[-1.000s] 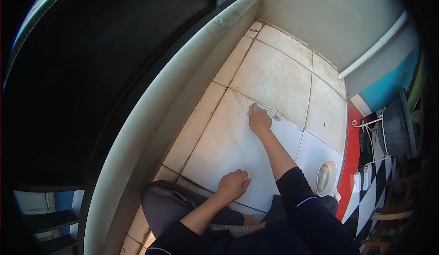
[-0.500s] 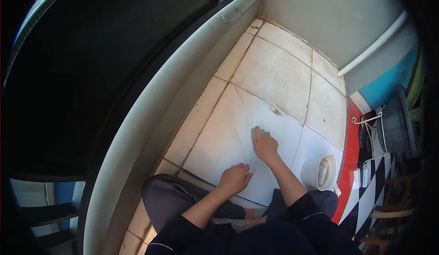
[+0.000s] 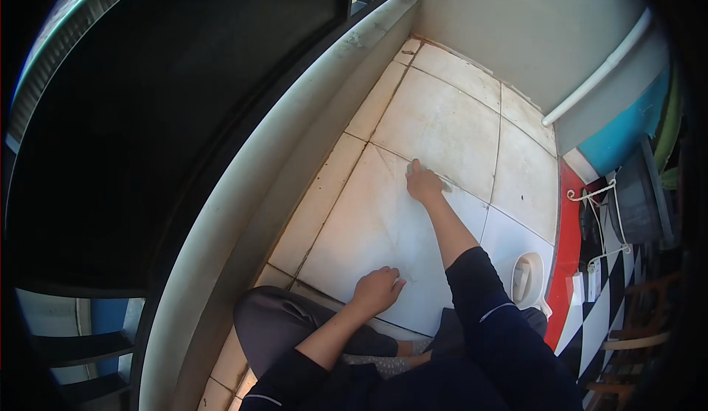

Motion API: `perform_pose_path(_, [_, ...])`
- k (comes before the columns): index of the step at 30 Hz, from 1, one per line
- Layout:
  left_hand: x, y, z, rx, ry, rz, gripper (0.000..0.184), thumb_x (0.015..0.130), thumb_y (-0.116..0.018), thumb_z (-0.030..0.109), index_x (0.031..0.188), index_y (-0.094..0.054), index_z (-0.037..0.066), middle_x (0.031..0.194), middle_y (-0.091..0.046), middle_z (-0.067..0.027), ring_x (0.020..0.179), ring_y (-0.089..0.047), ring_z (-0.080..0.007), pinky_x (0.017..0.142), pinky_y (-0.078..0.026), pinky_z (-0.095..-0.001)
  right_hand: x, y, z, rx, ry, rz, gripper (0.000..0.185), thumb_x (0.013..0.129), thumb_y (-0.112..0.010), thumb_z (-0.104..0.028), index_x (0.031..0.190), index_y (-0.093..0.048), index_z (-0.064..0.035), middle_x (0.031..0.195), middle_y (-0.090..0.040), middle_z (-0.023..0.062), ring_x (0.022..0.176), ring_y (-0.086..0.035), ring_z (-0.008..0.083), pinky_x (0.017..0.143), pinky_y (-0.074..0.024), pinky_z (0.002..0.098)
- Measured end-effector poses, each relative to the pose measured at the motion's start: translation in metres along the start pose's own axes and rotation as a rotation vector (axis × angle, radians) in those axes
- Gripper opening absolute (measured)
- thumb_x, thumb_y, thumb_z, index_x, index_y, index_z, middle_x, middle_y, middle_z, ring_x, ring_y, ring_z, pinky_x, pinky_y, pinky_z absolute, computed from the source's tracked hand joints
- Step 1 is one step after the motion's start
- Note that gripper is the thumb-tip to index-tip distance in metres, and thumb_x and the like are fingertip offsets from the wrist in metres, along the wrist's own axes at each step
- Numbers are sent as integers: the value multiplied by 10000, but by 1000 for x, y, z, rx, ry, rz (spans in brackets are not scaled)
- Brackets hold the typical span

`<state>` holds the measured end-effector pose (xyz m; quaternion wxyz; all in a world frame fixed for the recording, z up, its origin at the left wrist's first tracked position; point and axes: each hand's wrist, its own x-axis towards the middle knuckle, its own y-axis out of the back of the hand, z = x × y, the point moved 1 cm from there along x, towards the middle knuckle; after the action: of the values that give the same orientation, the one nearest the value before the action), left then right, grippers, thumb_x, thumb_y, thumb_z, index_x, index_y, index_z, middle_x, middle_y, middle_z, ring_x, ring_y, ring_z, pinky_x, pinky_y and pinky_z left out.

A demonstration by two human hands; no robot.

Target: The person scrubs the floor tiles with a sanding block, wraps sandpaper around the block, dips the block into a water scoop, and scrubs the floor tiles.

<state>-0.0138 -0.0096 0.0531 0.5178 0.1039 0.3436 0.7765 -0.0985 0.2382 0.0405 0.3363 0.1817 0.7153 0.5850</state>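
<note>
Floor tiles (image 3: 354, 215) brightly lit, faint bluish sheen; dark panel (image 3: 184, 130) in deep shade, detail lost. Lens distortion bows the ledge (image 3: 221, 204); frame corners vignetted black.

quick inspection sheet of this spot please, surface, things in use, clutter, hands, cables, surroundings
Surface: white tile floor, with darkened joints and a dark smudge beside the right hand.
Things in use: small grey-green piece under the right fingers; white container near the right knee, pale contents unclear.
Clutter: dark pot by a white metal stand, off to the right.
Hands: right on the grey-green piece; left hand loosely curled at the tile, whether holding anything unclear.
Cables: nothing seen.
Surroundings: grey wall, white pipe, pale ledge.
</note>
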Motion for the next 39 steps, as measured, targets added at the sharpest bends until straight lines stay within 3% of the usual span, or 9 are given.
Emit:
perform_pose_path(5, [-4,1,9,-2,-15,-17,250,846,-508,271,887,-588,38,871,-590,-144,790,-580,-321,689,-466,-409,-129,-36,8,-65,157,28,440,873,-455,-339,1235,-324,-126,849,-546,232,677,-603,355,534,-479,452])
perform_pose_path(8, [-6,1,11,3,5,-34,253,846,-508,273,887,-587,36,862,-588,-145,790,-581,-323,687,-467,-413,-135,-39,6,-35,171,82,439,869,-467,-341,1227,-337,-122,841,-534,234,624,-597,351,492,-470,446])
perform_pose_path(16, [-3,-1,6,18,21,-87,270,850,-495,284,917,-580,36,875,-580,-147,809,-576,-330,692,-466,-421,20,-6,-17,-10,48,61,402,892,-421,-366,1201,-325,-127,964,-538,237,824,-592,366,649,-484,442])
perform_pose_path(20, [-2,-4,3,22,20,-72,275,851,-492,288,922,-579,37,877,-579,-146,815,-574,-330,695,-465,-425,27,-1,-18,-7,62,64,386,893,-414,-359,1194,-325,-134,985,-545,243,859,-588,368,690,-479,449])
perform_pose_path(22, [-2,-5,-1,29,-18,-7,248,837,-511,275,850,-555,31,834,-573,-144,768,-586,-332,657,-474,-438,8,-5,-15,-6,81,39,385,890,-417,-355,1192,-329,-134,972,-548,239,852,-589,365,683,-480,449])
perform_pose_path(30, [-7,-4,7,72,17,-76,265,844,-502,289,899,-575,41,865,-582,-149,792,-582,-332,670,-474,-433,-152,-40,-6,-18,187,-21,419,863,-479,-343,1207,-350,-142,891,-539,226,700,-604,348,561,-483,444])
perform_pose_path(35, [-7,-5,10,83,25,-109,267,843,-501,289,896,-568,36,867,-582,-150,793,-582,-336,672,-474,-440,-83,-33,-17,-34,129,87,415,858,-500,-359,1196,-350,-173,914,-514,204,698,-611,317,527,-491,402])
perform_pose_path(39, [-4,-9,1,73,34,-98,278,849,-490,301,906,-561,38,874,-580,-152,806,-580,-337,689,-472,-439,-5,-17,-30,-20,57,60,396,879,-470,-364,1193,-332,-167,960,-515,208,783,-609,316,573,-498,398])
